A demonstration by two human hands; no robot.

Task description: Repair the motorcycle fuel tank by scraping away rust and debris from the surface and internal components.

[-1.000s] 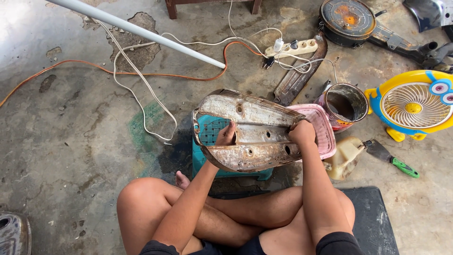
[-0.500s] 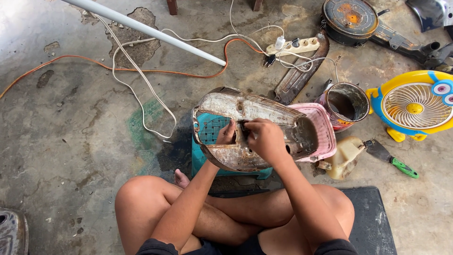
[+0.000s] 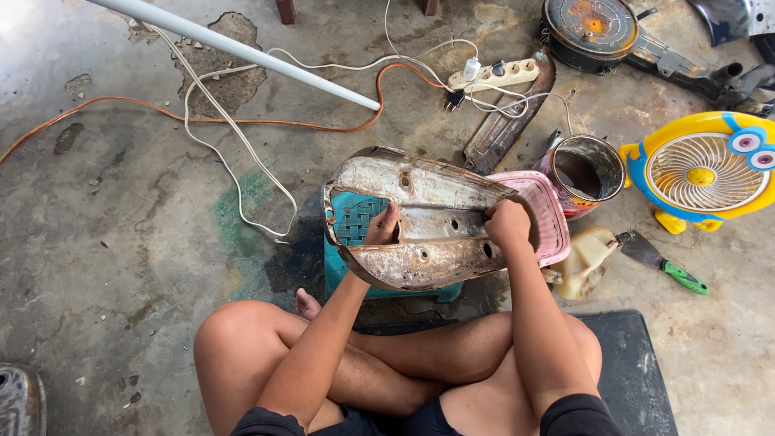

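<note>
While your left hand (image 3: 382, 228) pinches the near edge of the rusty metal shell (image 3: 420, 218) and your right hand (image 3: 508, 226) closes on its right end, rust covers it; cleaning looks barely begun, scraper (image 3: 662, 262) idle rightward.

Bright even daylight, soft shadows, sharp

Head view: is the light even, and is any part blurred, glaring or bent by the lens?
Head view: soft daylight, with weak shadows under the rusty metal shell; sharp focus on the left hand and right hand; bright glare washes out the top-left floor; the white pipe shows no clear bending.
</note>
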